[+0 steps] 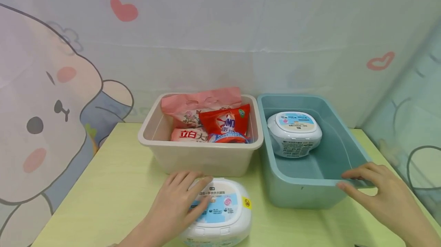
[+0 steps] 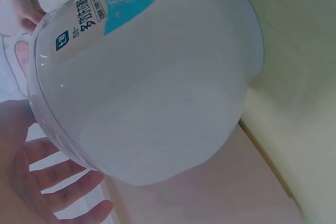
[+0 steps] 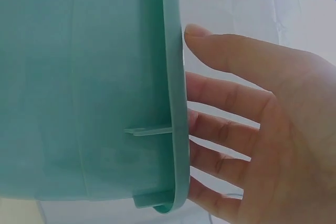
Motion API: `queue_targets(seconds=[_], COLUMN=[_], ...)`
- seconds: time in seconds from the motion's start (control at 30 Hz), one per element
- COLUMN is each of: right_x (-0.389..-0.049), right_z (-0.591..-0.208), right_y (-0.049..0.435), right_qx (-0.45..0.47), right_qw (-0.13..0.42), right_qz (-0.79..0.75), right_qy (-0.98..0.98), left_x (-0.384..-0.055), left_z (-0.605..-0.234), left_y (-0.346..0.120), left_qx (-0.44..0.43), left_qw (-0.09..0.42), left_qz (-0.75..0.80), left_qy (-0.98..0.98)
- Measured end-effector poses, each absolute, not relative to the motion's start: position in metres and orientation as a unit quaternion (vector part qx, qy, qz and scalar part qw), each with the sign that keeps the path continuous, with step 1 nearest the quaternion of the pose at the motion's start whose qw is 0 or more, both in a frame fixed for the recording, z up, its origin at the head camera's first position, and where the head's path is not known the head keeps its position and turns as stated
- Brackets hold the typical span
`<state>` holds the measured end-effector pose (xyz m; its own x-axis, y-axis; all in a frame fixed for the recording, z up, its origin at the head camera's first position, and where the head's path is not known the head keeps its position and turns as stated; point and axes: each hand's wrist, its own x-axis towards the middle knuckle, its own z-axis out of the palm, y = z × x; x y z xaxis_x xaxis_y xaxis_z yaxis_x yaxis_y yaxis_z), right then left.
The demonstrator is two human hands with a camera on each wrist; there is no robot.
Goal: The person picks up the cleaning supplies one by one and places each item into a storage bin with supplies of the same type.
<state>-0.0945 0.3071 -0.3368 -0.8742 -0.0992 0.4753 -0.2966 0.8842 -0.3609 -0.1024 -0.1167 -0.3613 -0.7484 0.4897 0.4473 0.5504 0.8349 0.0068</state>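
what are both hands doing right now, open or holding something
Left hand: open, over the nearer white tub.
Right hand: open, at the near right corner of the teal bin; contact unclear.

A table (image 1: 113, 170) with a pale yellow-green top is carrying several containers. Toward the back, a cream basket (image 1: 203, 159) is standing upright, its long side facing forward. Just beside it, to the right, a blue-green bin (image 1: 299, 195) is standing upright and reaching farther forward. A white tub (image 1: 224, 210) is sitting upright just in front of the cream basket, its lid facing upward.
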Motion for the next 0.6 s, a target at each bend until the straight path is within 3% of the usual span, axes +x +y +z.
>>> queue_targets(seconds=[0.33,0.6], right_x=[-0.0965,-0.0962], right_z=[-0.3386,-0.3385], right_y=[0.306,0.3055], right_qx=[0.126,0.123], right_qw=[0.256,0.25], right_qz=[0.196,0.198], right_qy=[-0.938,-0.94], left_x=[-0.0999,-0.0991], left_z=[-0.3635,-0.358], left_y=[-0.1149,-0.1127], left_qx=[-0.282,-0.253], left_qw=[0.187,0.033], left_qz=[-0.075,-0.097], left_qy=[-0.938,-0.962])
